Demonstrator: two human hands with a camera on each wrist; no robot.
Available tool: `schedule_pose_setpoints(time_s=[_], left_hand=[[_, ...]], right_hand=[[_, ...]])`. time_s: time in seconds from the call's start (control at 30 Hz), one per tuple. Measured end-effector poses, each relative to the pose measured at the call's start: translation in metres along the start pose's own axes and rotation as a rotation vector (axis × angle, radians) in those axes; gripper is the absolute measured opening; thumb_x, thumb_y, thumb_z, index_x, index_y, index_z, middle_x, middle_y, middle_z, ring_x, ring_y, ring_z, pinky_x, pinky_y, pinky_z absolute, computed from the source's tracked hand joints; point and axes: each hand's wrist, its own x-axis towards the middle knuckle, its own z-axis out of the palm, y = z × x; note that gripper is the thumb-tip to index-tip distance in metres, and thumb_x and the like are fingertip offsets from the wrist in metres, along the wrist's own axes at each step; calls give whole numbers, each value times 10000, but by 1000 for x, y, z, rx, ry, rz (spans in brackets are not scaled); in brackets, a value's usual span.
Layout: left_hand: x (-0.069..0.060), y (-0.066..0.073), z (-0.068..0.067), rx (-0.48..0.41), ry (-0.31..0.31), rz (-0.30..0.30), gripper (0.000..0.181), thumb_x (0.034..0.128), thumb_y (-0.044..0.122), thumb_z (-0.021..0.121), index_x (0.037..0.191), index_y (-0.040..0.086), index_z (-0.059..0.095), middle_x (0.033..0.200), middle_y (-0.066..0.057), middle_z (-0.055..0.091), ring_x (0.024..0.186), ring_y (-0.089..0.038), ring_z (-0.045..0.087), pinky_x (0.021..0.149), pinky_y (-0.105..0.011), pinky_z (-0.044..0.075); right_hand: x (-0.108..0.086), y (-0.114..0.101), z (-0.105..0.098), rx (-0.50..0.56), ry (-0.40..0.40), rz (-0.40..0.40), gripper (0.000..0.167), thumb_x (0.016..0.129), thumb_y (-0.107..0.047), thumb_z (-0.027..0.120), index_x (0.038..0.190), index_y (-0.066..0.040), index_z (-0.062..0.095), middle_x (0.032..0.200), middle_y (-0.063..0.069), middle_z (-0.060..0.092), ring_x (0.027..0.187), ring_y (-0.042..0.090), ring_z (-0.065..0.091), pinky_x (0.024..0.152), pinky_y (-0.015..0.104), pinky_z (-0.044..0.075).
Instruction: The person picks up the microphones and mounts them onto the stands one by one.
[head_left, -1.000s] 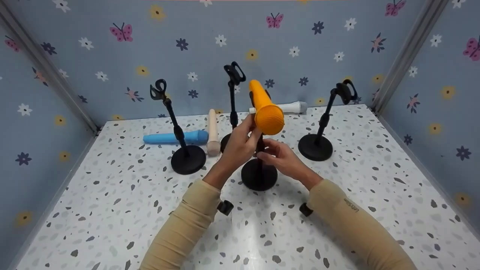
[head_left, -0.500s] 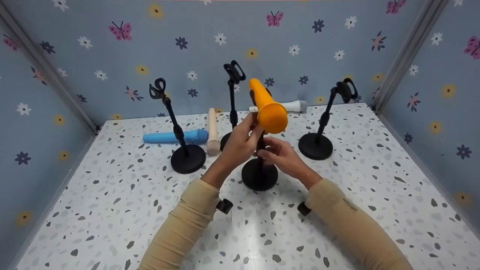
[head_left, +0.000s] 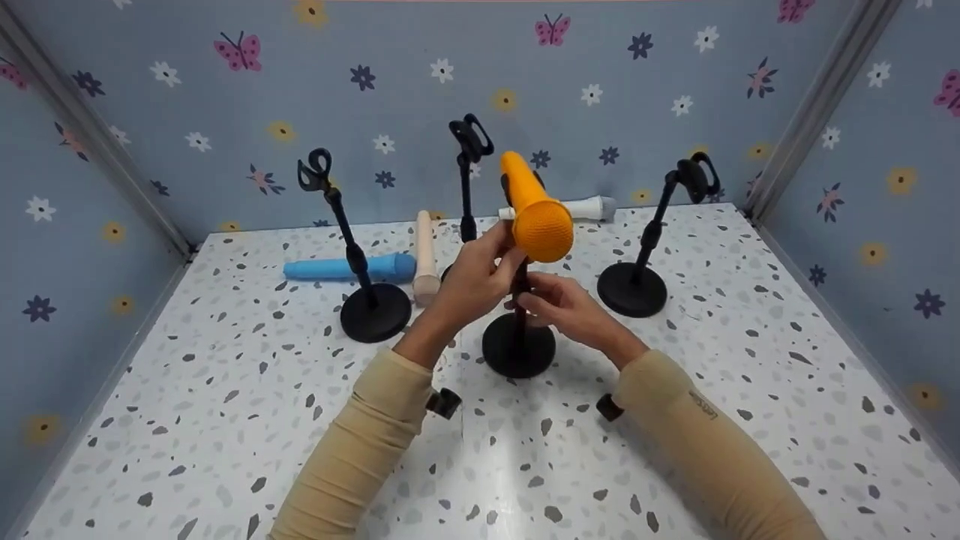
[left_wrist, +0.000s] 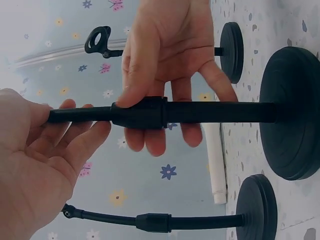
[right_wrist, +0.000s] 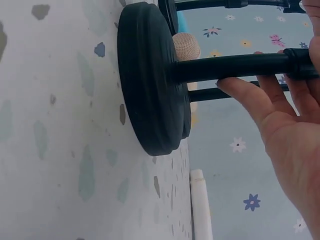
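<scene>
An orange microphone sits tilted in the clip of a black microphone stand, its round head facing me. Just below it, my left hand holds the thin upper pole, fingers curled round it in the left wrist view. Lower on the same stand, my right hand grips the thick collar, its thumb on one side and fingers behind. The stand's round base is on the speckled table. In the head view the microphone and left hand hide part of the pole.
Three more black stands hold no microphone: one at left, one behind my left hand, one at right. Blue, beige and white microphones lie toward the back. Patterned walls enclose the table.
The orange microphone's head has swung slightly to the right. Both hands keep their places on the stand, and the head view has tilted a little.
</scene>
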Motion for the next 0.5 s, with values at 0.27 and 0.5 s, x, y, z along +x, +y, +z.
schedule_pose_setpoints(time_s=[0.27,0.5], left_hand=[[4,1,2,28,-4,3,197,1077,156,517,1221,48,597,1019,-45,686,909,-168,635,812,-305,555],[3,-2,1,41,2,-5,197,1073,142,525,1222,33,592,984,-68,673,870,-176,627,751,-290,565]], right_hand=[[1,5,2,12,52,5,428,1033,-237,618,1389,-22,516,1313,183,602,1195,381,611,940,472,549],[3,7,5,6,71,5,418,1018,-251,640,1346,-21,523,1233,181,623,1135,353,630,921,478,559]])
